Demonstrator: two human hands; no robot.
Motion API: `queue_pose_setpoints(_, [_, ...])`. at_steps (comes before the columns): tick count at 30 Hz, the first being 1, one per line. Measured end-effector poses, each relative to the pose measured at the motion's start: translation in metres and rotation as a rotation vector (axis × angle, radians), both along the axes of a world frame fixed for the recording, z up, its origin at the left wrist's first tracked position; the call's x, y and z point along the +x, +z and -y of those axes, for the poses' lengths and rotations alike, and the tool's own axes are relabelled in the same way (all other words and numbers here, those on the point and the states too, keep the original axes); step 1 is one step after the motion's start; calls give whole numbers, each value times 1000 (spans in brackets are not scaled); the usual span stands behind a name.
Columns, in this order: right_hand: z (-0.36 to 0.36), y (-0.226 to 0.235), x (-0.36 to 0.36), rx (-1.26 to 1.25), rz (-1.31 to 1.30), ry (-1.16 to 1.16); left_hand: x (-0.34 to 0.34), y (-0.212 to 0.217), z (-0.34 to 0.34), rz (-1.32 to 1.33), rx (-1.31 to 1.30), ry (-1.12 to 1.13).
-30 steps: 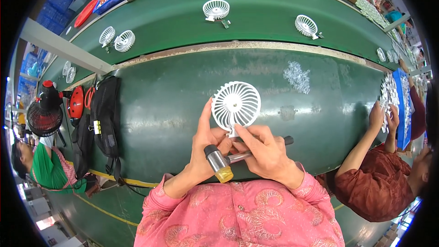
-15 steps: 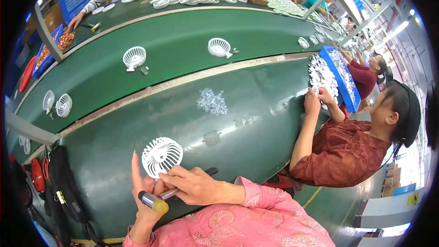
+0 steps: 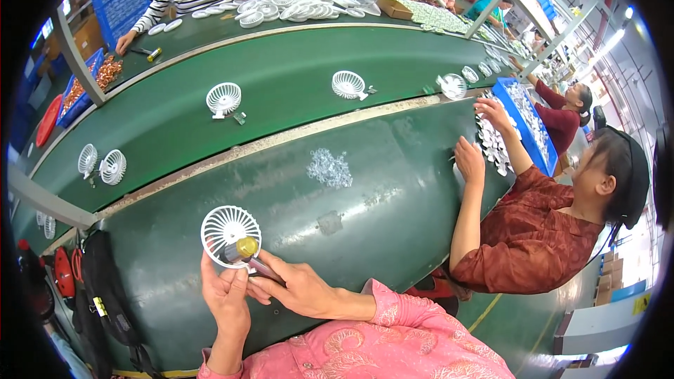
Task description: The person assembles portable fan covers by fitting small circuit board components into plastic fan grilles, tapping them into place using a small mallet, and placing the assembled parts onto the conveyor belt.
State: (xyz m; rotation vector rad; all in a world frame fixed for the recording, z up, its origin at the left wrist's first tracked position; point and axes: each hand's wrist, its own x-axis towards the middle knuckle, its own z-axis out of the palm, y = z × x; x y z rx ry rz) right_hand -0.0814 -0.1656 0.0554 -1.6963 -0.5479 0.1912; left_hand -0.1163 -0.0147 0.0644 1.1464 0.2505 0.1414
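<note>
My left hand [image 3: 227, 293] is closed, its fingers and thumb pinching the lower edge of a round white fan grille [image 3: 223, 222] with radial ribs. My right hand [image 3: 303, 289] grips the dark handle of a small hammer with a yellow face [image 3: 247, 246]. The hammer head lies over the lower right part of the grille and covers some of its ribs. Whether it touches the grille, I cannot tell. The fingertips of both hands are close together below the grille, above the dark green worktop [image 3: 393, 189].
A pile of small clear pieces [image 3: 329, 168] lies mid-worktop. Beyond it, a green belt [image 3: 288, 91] carries several white grilles. At right, a co-worker [image 3: 540, 231] works beside a blue bin [image 3: 523, 125] of white parts. A black bag [image 3: 105, 288] hangs at the left edge.
The hammer head has moved up from beside my left wrist onto the grille. My left index finger has folded in. The co-worker's hands have parted, and another grille shows on the belt near them.
</note>
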Motion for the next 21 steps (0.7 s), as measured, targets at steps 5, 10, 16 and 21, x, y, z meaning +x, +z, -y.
queue_pose_setpoints(5, [2, -4, -2, -356, 372, -14, -3, -5, -1, 23, -66, 33])
queue_pose_setpoints(10, [2, 8, -1, -496, 483, 29, -5, -4, -1, -35, -7, 62])
queue_pose_setpoints(16, [9, 7, 7, -509, 422, 132, -8, -13, -6, -87, 27, -1])
queue_pose_setpoints(21, [12, 18, 8, -462, 317, 227, -6, -10, -11, -135, -31, -94])
